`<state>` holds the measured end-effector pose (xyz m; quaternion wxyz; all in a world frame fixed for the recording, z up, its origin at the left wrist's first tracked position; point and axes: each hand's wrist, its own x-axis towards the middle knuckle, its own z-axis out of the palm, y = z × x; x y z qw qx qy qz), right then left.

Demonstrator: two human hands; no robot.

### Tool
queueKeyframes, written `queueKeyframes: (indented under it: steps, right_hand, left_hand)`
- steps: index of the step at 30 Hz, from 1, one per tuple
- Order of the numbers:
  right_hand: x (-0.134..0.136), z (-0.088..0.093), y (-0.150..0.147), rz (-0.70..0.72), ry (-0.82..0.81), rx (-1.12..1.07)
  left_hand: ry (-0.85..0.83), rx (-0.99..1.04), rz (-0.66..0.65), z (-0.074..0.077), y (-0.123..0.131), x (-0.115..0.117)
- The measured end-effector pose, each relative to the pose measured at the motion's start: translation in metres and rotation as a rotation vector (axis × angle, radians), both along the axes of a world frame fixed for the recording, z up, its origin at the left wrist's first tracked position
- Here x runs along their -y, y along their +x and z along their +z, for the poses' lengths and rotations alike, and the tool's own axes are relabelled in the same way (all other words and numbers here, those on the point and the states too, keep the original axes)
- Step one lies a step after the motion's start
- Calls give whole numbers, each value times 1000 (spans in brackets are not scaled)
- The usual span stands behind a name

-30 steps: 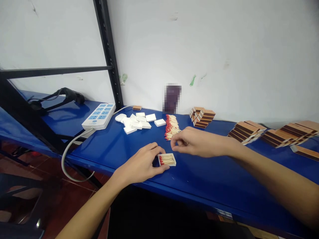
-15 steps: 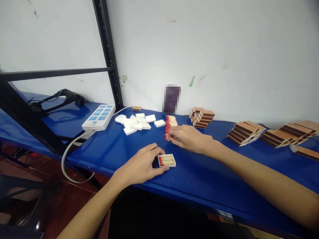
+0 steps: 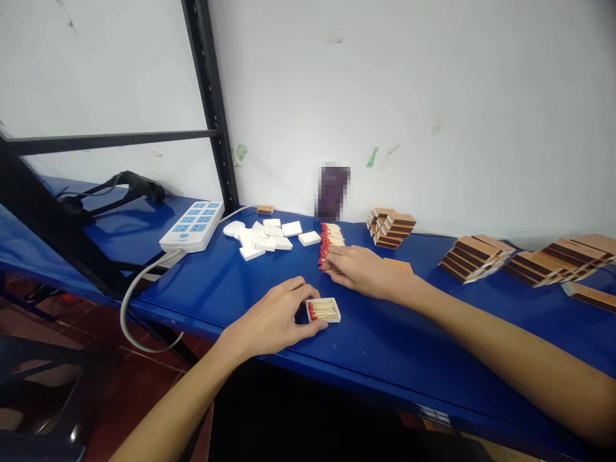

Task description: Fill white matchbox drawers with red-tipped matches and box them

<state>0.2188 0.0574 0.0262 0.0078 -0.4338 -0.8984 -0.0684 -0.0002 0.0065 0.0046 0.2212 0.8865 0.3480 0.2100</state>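
My left hand (image 3: 276, 317) rests on the blue table (image 3: 414, 333), its fingers curled around the left side of a small white tray (image 3: 323, 310) filled with red-tipped matches. My right hand (image 3: 359, 268) lies on the near end of a pile of loose red-tipped matches (image 3: 330, 241), fingers bent and pinching at them. What the fingers hold is hidden under the hand. A brown matchbox sleeve (image 3: 399, 264) lies just right of that hand.
Several empty white trays (image 3: 269, 236) lie left of the match pile, beside a white power strip (image 3: 191, 226) with its cable. Stacks of brown sleeves (image 3: 391, 226) stand at the back, more stacks (image 3: 524, 260) at the right. A black shelf post (image 3: 212, 102) rises at the left.
My right hand moved from above the tray back to the pile of loose matches and settled on its near end. The left hand stayed on the tray.
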Motion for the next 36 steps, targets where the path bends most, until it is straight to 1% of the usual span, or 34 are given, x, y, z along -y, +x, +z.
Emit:
queueKeyframes:
  steps: [5,8,10,13,16,20,23,26,29,32,36]
  right_hand:
    - [-1,-2,1,11,4,-21]
    - [1,3,2,25,-17,-72]
    - [6,10,3,37,-100,-148]
    - [19,22,-1,84,-294,-261]
    - [31,24,-10,149,-390,-318]
    - [39,14,-20,213,-365,-322]
    - [38,14,-19,235,-343,-316]
    - [33,24,-11,179,-259,-308]
    - [21,33,4,53,-163,-223]
    - [6,31,19,-40,-170,-106]
    - [-5,22,27,-47,-233,-85]
  left_hand:
    - [-4,6,3,0,0,0]
    - [-5,-3,2,-1,1,-1]
    - [-3,-2,2,-1,1,-1]
    - [3,-4,-2,-1,0,-1]
    - [14,-19,-6,-1,0,-1]
    - [31,-35,-2,0,0,-1]
    - [35,-27,12,1,1,-1]
    - [32,-16,22,0,2,-1]
    - [16,-3,28,-2,1,-1]
    - [2,-3,30,-2,1,-1]
    - [11,-17,11,-1,1,-1]
